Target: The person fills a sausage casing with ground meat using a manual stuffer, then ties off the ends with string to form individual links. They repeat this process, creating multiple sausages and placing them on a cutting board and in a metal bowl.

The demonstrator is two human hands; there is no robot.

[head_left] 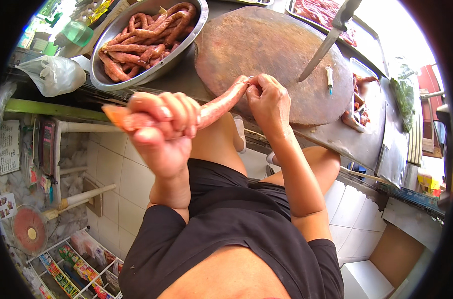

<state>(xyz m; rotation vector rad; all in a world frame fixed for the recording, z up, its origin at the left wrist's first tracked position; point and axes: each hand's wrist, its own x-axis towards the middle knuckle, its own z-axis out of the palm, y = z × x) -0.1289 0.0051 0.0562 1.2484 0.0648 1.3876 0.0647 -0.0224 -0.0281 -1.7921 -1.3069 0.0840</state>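
My left hand (161,129) wraps round a long raw sausage (219,108), its fingers closed, with an orange-tan casing end sticking out past them. At the sausage's other end, my right hand (269,94) is closed in a pinch at the tip, over the near left edge of the round wooden chopping board (256,47). Something tiny and shiny shows at those fingertips, too small to make out. A knife (318,57) stands tilted with its point on the board. To its right lies a small syringe-like tube (329,79) with a blue end.
A steel bowl (200,30) full of sausages stands left of the board, beside a white plastic bag (54,74). Behind is a tray of red meat (316,12). Right of the board lie a tray with meat pieces (361,107) and a bag of greens (405,94).
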